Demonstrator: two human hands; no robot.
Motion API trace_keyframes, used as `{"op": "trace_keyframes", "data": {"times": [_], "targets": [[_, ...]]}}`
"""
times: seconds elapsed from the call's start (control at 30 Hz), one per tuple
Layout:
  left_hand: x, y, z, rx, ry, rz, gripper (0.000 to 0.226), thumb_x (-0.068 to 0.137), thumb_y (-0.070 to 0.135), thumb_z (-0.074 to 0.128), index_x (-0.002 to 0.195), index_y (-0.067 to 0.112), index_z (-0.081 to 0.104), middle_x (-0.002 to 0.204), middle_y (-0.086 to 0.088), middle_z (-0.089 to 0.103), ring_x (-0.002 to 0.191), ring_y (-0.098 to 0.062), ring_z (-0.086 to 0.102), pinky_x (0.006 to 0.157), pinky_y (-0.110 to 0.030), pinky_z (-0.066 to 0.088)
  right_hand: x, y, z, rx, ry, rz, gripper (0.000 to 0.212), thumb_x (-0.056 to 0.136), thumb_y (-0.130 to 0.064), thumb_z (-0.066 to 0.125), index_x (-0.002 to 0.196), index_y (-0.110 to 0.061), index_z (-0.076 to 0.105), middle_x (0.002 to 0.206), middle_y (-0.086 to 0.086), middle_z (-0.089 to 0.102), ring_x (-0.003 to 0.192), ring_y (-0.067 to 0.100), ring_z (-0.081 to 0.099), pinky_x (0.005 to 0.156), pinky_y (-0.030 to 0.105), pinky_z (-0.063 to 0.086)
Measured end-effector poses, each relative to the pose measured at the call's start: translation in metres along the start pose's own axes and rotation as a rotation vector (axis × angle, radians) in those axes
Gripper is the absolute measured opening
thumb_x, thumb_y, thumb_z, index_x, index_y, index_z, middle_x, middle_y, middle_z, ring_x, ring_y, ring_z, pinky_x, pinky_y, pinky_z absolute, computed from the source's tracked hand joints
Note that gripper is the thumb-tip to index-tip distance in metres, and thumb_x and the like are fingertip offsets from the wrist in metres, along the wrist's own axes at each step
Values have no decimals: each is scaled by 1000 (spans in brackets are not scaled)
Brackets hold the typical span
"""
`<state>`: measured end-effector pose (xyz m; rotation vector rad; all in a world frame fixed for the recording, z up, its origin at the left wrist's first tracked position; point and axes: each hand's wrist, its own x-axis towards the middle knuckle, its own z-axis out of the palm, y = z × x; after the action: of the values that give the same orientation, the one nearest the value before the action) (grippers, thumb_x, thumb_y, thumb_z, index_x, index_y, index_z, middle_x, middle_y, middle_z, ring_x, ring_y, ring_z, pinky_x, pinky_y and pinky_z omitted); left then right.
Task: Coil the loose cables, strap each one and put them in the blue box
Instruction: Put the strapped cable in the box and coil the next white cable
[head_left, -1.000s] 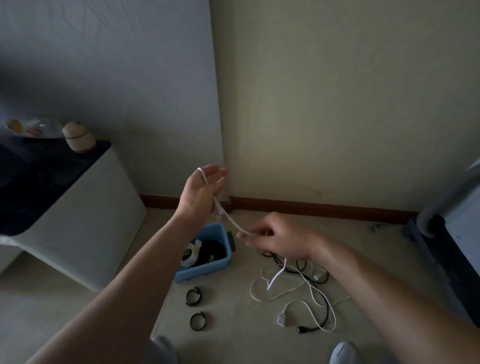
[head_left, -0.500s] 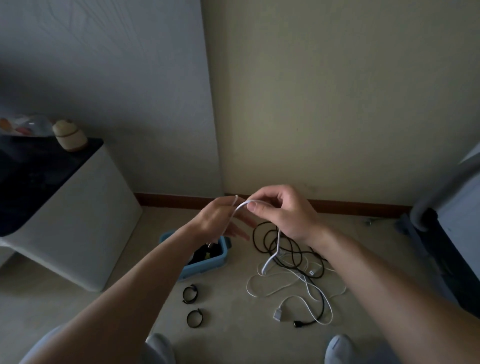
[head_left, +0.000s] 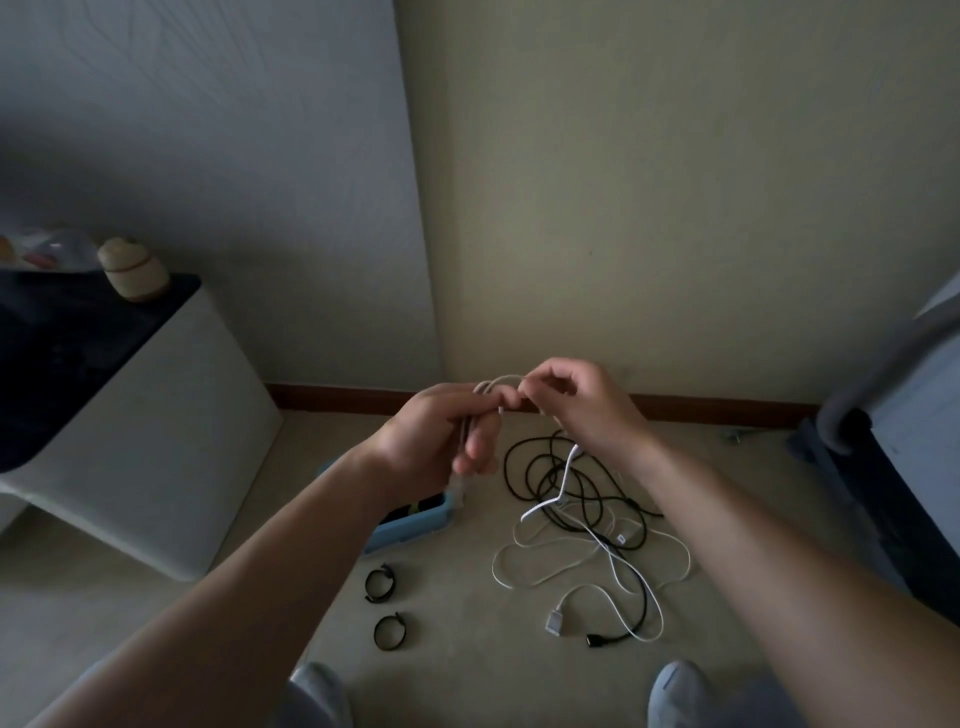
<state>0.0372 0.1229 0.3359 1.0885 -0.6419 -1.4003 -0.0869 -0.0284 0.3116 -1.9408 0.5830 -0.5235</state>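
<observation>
Both hands are raised close together over the floor (head_left: 467, 675), in front of the room's corner. The left hand (head_left: 441, 431) has its fingers curled round a few gathered loops of the white cable (head_left: 491, 383), and a pale plug end (head_left: 459, 489) hangs just below its fingertips. The right hand (head_left: 582, 405) pinches the same cable at the top of the loops with its fingers bent, almost touching the left hand. From under the right hand the cable drops to the floor, where the rest of it lies in loose curves ending in a flat plug (head_left: 555, 621). It is tangled there with a black cable (head_left: 645, 597), which lies uncoiled in several wide loops, its plug (head_left: 595, 640) near the white one. The blue box (head_left: 415, 530) stands on the floor to the left of the tangle, mostly hidden by the left forearm; something dark and a bit of yellow-green show inside, too dim to make out. Two black straps (head_left: 379, 584), closed into small rings, lie just in front of the box, one nearer the person than the other (head_left: 389, 631). A white counter (head_left: 171, 441) with a dark top stands at the left, carrying a small rounded jar (head_left: 132, 270). The toes of two pale shoes (head_left: 675, 686) show at the bottom edge.
</observation>
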Motion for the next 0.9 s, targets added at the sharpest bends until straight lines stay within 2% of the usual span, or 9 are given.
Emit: {"op": "trace_keyframes", "data": {"times": [0.07, 0.13, 0.2, 0.3, 0.4, 0.5, 0.63, 0.77, 0.9], "targets": [[1, 0, -1, -43, 40, 42, 31, 101, 8, 36, 91, 5, 65, 47, -7, 54, 44, -20, 51, 84, -37, 50, 0, 3, 4, 104, -138, 31, 20, 96, -31, 64, 79, -22, 69, 59, -8, 57, 53, 8, 50, 57, 28, 38], [-1, 4, -1, -80, 56, 93, 27, 99, 10, 38, 96, 4, 64, 54, -9, 62, 63, -28, 59, 100, -46, 37, -2, 3, 7, 93, -244, 104, 39, 94, -54, 58, 78, -20, 69, 54, -7, 55, 50, 13, 49, 54, 28, 39], [-3, 9, -1, -170, 83, 103, 25, 99, 13, 39, 97, 5, 62, 61, -9, 68, 66, -29, 68, 98, -45, 47, -5, 0, 8, 10, -341, 210, 64, 88, -73, 45, 76, -15, 69, 50, -5, 52, 46, 13, 46, 53, 27, 39], [-9, 19, 1, -319, 99, 76, 34, 104, 26, 35, 90, 9, 61, 77, -12, 75, 78, -25, 76, 66, -33, 63, -11, -8, 8, -25, -449, 336, 75, 77, -79, 33, 79, -9, 63, 49, -4, 48, 42, 10, 42, 50, 25, 45], [-13, 24, -2, -395, 97, 84, 41, 104, 35, 34, 75, 17, 57, 81, -8, 76, 80, -24, 76, 58, -29, 62, -13, -12, 10, -34, -476, 382, 66, 87, -75, 29, 84, -14, 54, 60, -2, 51, 42, 8, 35, 41, 21, 33], [-17, 30, -7, -523, 144, 178, 49, 104, 39, 35, 63, 22, 59, 75, 3, 71, 68, -13, 73, 56, -24, 60, -13, -10, 11, -31, -430, 429, 45, 104, -55, 30, 86, -17, 46, 62, -4, 49, 47, 9, 31, 43, 22, 28], [-19, 40, -21, -576, 263, 277, 29, 105, 31, 39, 91, 20, 62, 100, 2, 77, 78, -14, 75, 61, -24, 61, -16, -7, 12, -116, -424, 445, 21, 105, -32, 36, 92, -20, 46, 67, -3, 49, 47, 9, 34, 51, 27, 42], [-12, 37, -28, -496, 353, 336, 25, 108, 16, 31, 124, 12, 50, 125, -8, 70, 109, -27, 70, 85, -35, 58, -22, -20, 13, -303, -484, 303, 18, 105, -27, 37, 103, -22, 54, 73, -3, 54, 59, 10, 44, 53, 25, 39], [-8, 36, -29, -435, 434, 386, 21, 105, 5, 33, 119, 8, 49, 123, -16, 70, 112, -36, 67, 94, -44, 52, -34, -39, 22, -376, -611, 164, 28, 108, -25, 39, 126, -25, 61, 66, -20, 57, 56, -6, 49, 57, 16, 36]]}}
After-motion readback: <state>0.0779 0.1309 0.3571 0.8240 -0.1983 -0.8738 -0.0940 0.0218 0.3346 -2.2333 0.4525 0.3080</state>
